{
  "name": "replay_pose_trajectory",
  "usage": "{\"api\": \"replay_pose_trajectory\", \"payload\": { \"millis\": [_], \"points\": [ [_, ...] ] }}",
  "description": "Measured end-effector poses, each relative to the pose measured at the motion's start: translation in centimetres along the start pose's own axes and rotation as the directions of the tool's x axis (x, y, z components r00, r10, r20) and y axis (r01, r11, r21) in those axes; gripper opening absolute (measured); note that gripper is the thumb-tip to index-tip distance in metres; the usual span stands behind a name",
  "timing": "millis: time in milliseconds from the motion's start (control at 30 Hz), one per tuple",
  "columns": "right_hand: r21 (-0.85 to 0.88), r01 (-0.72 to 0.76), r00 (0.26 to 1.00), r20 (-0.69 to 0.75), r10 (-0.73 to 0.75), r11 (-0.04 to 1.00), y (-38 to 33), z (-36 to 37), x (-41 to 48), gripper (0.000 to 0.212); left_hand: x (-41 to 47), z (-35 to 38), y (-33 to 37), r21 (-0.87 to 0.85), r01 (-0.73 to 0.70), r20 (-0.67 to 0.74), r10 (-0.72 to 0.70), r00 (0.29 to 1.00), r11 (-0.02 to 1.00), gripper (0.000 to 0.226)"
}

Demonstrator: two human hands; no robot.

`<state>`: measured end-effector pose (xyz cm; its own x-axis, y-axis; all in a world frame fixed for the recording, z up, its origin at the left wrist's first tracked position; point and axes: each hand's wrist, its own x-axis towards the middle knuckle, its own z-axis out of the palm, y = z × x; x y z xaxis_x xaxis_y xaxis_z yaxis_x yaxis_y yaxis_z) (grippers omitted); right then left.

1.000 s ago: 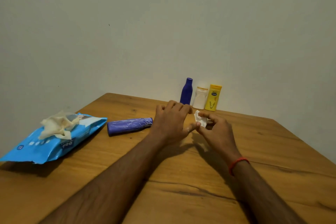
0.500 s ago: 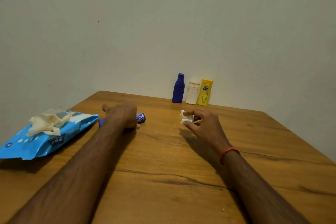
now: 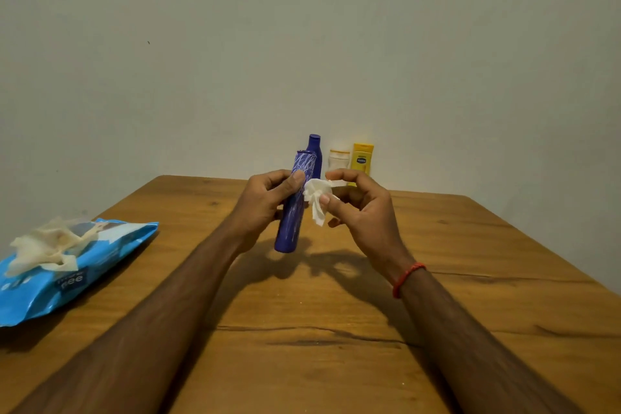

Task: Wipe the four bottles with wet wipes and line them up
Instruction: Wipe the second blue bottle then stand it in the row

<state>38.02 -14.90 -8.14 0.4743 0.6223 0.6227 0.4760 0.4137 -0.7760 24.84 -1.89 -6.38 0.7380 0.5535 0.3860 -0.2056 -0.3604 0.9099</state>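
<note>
Gripping the bottle (image 3: 289, 227) mid-air at centre, your left hand (image 3: 262, 208) steadies it; your right hand (image 3: 366, 215) pinches the wipe (image 3: 316, 195) at its 3 o'clock; stroke cap to base, rotating.

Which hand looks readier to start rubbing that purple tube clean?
The right hand: it pinches the white wipe close beside the purple tube. The left hand grips that tube, holding it upright above the table, so it is busy steadying.
</note>
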Motion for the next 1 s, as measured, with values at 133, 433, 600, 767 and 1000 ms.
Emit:
{"api": "replay_pose_trajectory", "payload": {
  "millis": [133, 433, 600, 767, 1000],
  "points": [
    [-0.011, 0.047, 0.999, -0.025, -0.047, 0.999, 0.1, -0.1, 0.2, 0.024, -0.3, 1.1, -0.4, -0.275, 0.105, 0.05, -0.095, 0.994, 0.956, 0.05],
    [-0.535, 0.32, 0.934, 0.039, -0.355, 0.782, 0.6, 0.1, 0.3, 0.023, -1.5, 3.6, -1.2, -0.482, 0.272, 0.077, -0.268, 0.96, 0.833, 0.046],
    [-0.528, 0.287, 0.919, -0.084, -0.385, 0.799, 0.3, -1.3, 1.0, 0.022, -1.8, 4.1, -1.2, -0.464, 0.257, 0.158, -0.206, 0.966, 0.848, 0.047],
    [-0.504, 0.285, 0.902, -0.147, -0.406, 0.815, 0.2, -1.8, 1.2, 0.026, -1.8, 4.2, -1.3, -0.457, 0.25, 0.206, -0.172, 0.963, 0.854, 0.057],
    [-0.542, 0.382, 0.915, 0.108, -0.388, 0.749, -0.4, 0.2, 0.4, 0.026, -1.8, 3.7, -1.6, -0.372, 0.189, 0.11, -0.159, 0.981, 0.909, 0.039]
  ]
}}
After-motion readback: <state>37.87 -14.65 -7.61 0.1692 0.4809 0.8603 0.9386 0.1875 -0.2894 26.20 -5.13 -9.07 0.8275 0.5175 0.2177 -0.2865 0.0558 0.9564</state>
